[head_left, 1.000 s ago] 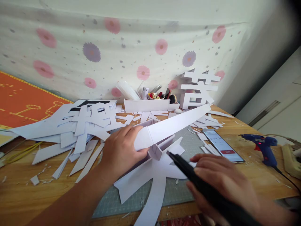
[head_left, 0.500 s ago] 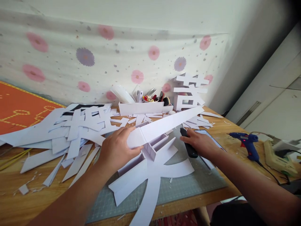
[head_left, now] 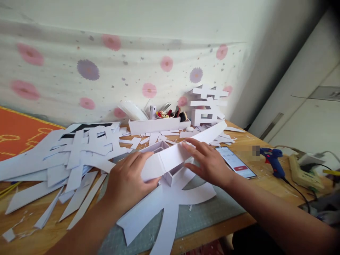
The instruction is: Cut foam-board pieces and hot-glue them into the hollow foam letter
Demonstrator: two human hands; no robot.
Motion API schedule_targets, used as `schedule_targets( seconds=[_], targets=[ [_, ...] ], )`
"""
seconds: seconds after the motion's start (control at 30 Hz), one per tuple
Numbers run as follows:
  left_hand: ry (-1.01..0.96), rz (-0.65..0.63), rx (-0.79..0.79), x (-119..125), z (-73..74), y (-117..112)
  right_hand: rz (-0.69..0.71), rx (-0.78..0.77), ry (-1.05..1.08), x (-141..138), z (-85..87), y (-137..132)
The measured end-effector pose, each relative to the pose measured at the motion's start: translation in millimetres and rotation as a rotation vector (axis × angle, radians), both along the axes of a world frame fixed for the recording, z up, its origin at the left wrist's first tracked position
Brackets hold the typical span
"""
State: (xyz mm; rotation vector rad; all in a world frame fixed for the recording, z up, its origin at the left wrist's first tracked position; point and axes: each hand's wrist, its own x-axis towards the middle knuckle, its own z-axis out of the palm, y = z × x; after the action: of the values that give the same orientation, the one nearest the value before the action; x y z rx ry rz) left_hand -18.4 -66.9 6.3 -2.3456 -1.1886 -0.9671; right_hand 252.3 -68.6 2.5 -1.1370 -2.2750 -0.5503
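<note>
A long white foam board strip (head_left: pixel 174 156) slants up to the right, with a crease across it near its left end. My left hand (head_left: pixel 129 177) grips that left end, thumb on the near side. My right hand (head_left: pixel 208 161) is closed on the strip's middle, fingertips over the top edge. Below is a white foam board character (head_left: pixel 170 200) with curved arms and raised box-like walls, lying on a grey-green cutting mat (head_left: pixel 204 221). The strip and my hands partly hide its walls.
White board offcuts (head_left: pixel 77 152) heap on the left. Behind stand a white tool box (head_left: pixel 154 126) and a finished-looking white character (head_left: pixel 208 102). At right are a phone (head_left: pixel 236 163), a blue glue gun (head_left: pixel 275 161) with a cord, and a power strip (head_left: pixel 305 175).
My right hand has let go of the black cutter, which no longer shows, and has moved left onto the strip. The phone is more exposed. The view has shifted slightly.
</note>
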Motion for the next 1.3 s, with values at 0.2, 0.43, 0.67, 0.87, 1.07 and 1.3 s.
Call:
schedule_targets(
  seconds=[0.2, 0.43, 0.67, 0.87, 1.07, 1.3],
  targets=[
    [-0.171, -0.067, 0.044, -7.0, -1.0, 9.5, 0.085, -0.220, -0.128, -20.7, 34.9, 21.6],
    [-0.347, 0.019, -0.109, -9.8, -8.2, 9.8, 0.256, -0.354, 0.037, -21.4, 34.4, 37.2],
    [-0.377, 0.190, -0.161, -3.9, -7.8, 10.3, 0.341, -0.391, 0.062, -16.0, 40.0, 56.0],
    [-0.454, 0.240, -0.270, -3.1, 0.7, 11.5, 0.378, -0.425, -0.068, -24.1, 55.5, 75.4],
    [-0.521, 0.212, -0.338, -6.8, 2.8, 17.3, 0.478, -0.507, -0.043, -30.5, 54.2, 96.7],
    [-0.611, 0.184, -0.414, -12.0, -0.2, 24.0, 0.544, -0.539, -0.072, -38.0, 58.4, 112.7]
  ],
)
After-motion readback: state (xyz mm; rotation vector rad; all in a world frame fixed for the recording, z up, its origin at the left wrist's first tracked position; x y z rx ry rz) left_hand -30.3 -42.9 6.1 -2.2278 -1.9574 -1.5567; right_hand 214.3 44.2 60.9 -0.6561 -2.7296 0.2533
